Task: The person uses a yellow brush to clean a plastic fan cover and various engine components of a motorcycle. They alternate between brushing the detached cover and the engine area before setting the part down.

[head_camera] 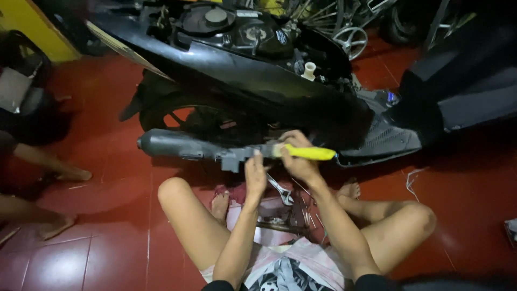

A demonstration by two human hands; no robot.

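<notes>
I sit cross-legged on the red tiled floor beside a black scooter [253,64] with its seat off. My right hand [298,156] grips a yellow-handled tool [309,153] pointed left at the grey bracket [234,157] by the exhaust muffler [177,145]. My left hand [255,175] is raised just under that bracket, fingers together and upright, touching or nearly touching it; it holds nothing that I can see.
A wrench [280,189] and several small metal tools lie on a reddish cloth [242,195] between my legs. Another person's bare feet [72,175] rest on the floor at left. A second dark vehicle [463,81] stands at right; wheels lean behind.
</notes>
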